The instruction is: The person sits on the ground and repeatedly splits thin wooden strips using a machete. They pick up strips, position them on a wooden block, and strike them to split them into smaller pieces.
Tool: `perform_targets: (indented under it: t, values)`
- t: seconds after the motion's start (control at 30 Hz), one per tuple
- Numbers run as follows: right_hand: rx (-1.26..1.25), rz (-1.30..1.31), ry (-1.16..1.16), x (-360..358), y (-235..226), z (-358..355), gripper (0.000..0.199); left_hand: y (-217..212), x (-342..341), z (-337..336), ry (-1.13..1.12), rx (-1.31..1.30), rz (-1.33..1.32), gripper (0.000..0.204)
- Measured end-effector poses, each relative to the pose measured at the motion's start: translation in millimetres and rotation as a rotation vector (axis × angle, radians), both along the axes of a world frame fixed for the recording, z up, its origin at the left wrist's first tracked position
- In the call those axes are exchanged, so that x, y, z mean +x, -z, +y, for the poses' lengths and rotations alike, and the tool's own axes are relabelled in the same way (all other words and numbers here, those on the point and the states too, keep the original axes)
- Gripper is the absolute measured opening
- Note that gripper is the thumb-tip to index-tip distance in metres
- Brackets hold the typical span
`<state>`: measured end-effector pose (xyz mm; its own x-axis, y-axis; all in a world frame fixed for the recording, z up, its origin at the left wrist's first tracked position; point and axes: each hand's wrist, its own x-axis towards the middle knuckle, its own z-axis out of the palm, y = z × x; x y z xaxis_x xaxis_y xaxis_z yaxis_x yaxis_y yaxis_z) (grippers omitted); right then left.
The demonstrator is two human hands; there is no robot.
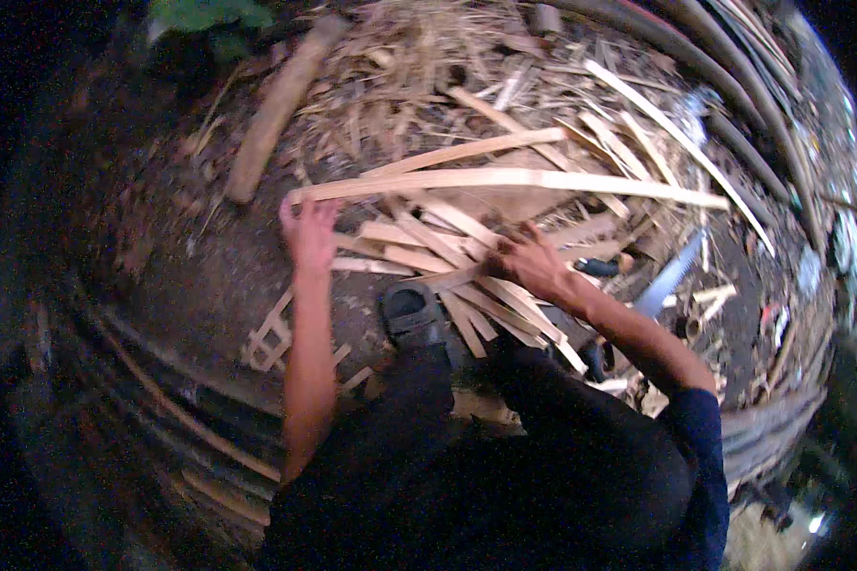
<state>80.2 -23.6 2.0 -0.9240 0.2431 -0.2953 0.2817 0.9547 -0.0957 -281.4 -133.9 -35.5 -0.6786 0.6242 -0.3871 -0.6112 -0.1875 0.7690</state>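
Note:
A long pale split strip (505,179) runs from left to right across the view, above a heap of shorter strips. My left hand (309,233) is closed on its left end, with the fingers at the very tip. Below the strip's middle, my right hand (528,259) is closed over the loose pale strips (428,238). A narrow flat piece (452,278) reaches left from under this hand toward my sandal. Blur hides whether it is a blade or wood, and what the fingers hold.
A saw (671,278) lies to the right of my forearm. A dark-handled object (600,266) rests just right of my right hand. My dark sandal (409,312) stands beside the heap. A thick pole (281,114) lies at far left, and dark poles (724,57) at far right.

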Motion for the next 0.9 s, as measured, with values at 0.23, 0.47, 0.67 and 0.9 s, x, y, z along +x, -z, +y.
perform_targets:
  t: [0.23, 0.47, 0.67, 0.9]
  values:
    - [-0.192, 0.034, 0.153, -6, -52, 25, 0.019, 15, 7, -14, -0.144, 0.025, 0.027, 0.051]
    - [0.145, -0.206, 0.017, -8, -60, 51, 0.014, 20, 8, -9, -0.204, -0.08, 0.074, 0.039]
    - [-0.216, -0.024, 0.604, -4, -164, 127, 0.027, 24, 16, -12, -0.222, -0.08, 0.134, 0.034]
    - [-0.292, 0.43, 0.413, -52, -79, 64, 0.04, 9, 31, -3, -0.215, 0.028, 0.191, 0.029]
